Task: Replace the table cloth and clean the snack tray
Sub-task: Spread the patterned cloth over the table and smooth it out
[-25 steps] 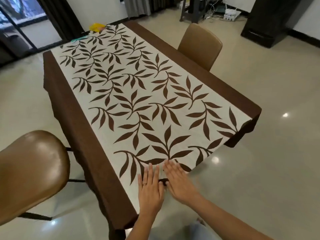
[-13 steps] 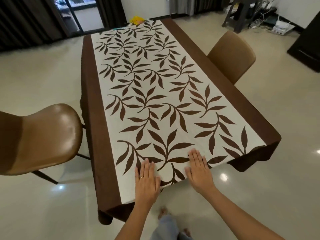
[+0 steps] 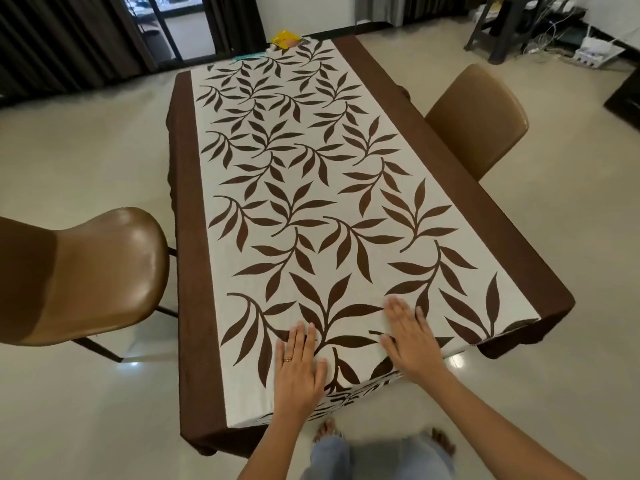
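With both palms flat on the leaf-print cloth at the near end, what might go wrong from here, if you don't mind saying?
1. The left hand and right hand press the leaf-print cloth near where it hangs over the edge; pushing outward could drag it askew on the brown under-cloth.
2. A yellow item lies by the far end; a tug might shift it.
3. Bare feet stand on glossy floor, so leaning in may risk a slip.

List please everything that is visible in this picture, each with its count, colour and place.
leaf-patterned cloth: one, white with brown leaves, spread along the table top
plain brown tablecloth: one, dark brown, under the leaf cloth
glossy moulded chairs: two, tan; one left, one right
yellow packet: one, at the far table end
dark stand: one, far right, cables beside it
hands: two, flat on the near cloth edge; left, with a ring, right
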### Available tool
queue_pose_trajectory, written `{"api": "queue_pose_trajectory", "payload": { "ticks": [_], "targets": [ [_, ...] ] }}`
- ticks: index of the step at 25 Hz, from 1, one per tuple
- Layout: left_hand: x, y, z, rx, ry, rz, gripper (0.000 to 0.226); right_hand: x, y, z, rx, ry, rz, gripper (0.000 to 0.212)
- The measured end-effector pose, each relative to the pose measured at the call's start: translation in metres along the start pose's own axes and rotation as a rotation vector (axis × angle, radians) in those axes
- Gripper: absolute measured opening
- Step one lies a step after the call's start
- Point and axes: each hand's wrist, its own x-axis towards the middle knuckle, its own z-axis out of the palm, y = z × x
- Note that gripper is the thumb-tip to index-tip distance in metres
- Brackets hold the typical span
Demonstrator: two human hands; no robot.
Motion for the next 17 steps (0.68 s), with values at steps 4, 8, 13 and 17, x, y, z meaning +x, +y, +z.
{"api": "queue_pose_trajectory", "payload": {
  "ticks": [4,8,13,17],
  "targets": [
    [0.002,0.014,-0.001,0.063,0.021,-0.080,0.066,-0.004,0.094,-0.029,0.045,0.033,0.213,0.071],
    [0.039,0.113,0.014,-0.024,-0.002,-0.033,0.064,0.006,0.069,-0.028,0.080,-0.035,0.060,0.064],
    [0.071,0.194,0.047,0.069,-0.014,-0.052,0.064,0.012,0.127,-0.036,0.031,-0.006,-0.120,0.058],
    [0.068,0.191,0.045,0.106,-0.030,-0.056,0.067,0.015,0.225,-0.060,-0.021,-0.016,-0.030,0.062]
  ]
}}
